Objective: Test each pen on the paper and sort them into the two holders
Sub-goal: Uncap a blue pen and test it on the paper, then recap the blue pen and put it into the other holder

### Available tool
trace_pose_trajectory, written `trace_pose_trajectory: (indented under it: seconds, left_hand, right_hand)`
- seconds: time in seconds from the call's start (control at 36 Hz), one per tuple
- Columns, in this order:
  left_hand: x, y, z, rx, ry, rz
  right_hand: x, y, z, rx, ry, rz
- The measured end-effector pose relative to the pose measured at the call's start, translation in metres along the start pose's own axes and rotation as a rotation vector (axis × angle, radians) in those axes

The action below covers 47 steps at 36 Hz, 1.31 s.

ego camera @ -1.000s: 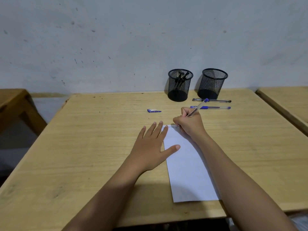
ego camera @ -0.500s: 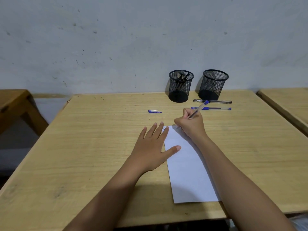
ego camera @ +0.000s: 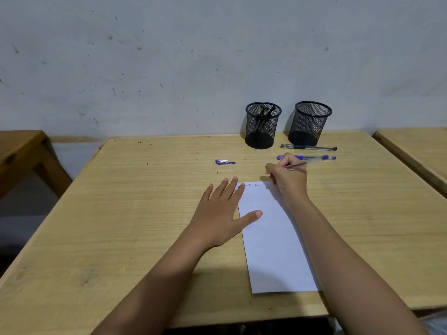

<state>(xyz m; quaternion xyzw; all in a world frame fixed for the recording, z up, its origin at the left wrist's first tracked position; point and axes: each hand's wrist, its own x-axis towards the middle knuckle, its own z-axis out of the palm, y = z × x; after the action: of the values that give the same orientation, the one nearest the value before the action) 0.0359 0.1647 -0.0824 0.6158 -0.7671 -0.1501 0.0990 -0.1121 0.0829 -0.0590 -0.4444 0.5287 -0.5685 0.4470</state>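
A white sheet of paper [ego camera: 273, 240] lies on the wooden desk [ego camera: 121, 213], with small scribbles along its top edge. My left hand [ego camera: 222, 213] lies flat, fingers apart, on the paper's left edge. My right hand [ego camera: 287, 180] grips a clear pen with a blue end [ego camera: 307, 162] at the paper's top right corner; its tip is hidden by my fingers. Two black mesh holders stand at the back: the left holder [ego camera: 263, 126] has dark pens in it, the right holder [ego camera: 310, 123] looks empty. Two pens lie before them, a dark one [ego camera: 308, 147] and a blue one [ego camera: 290, 157].
A blue pen cap [ego camera: 225, 162] lies on the desk left of my right hand. A grey wall rises right behind the holders. Another desk's edge [ego camera: 416, 151] shows at the right, and a wooden table [ego camera: 21, 153] at the left.
My right hand has slid to the right along the paper's top edge, uncovering the scribbled marks, and the pen now tilts lower to the right. My left hand has stayed put.
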Motion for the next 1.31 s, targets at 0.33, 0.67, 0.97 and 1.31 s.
trace_pose_trajectory:
  seconds: [0.33, 0.67, 0.97, 1.31]
  left_hand:
    - [0.052, -0.022, -0.031, -0.493, 0.376, -0.217]
    - [0.076, -0.026, -0.021, -0.355, 0.501, -0.156]
    - [0.05, 0.02, -0.047, -1.0, 0.456, -0.049]
    - [0.036, 0.044, -0.064, -0.974, 0.412, 0.105]
  right_hand:
    - [0.01, -0.006, -0.021, 0.46, -0.038, 0.084]
    - [0.007, -0.01, -0.019, 0.541, -0.101, 0.143]
    - [-0.002, -0.035, -0.034, 0.326, -0.21, 0.051]
    - [-0.019, -0.058, -0.066, 0.337, -0.234, -0.015]
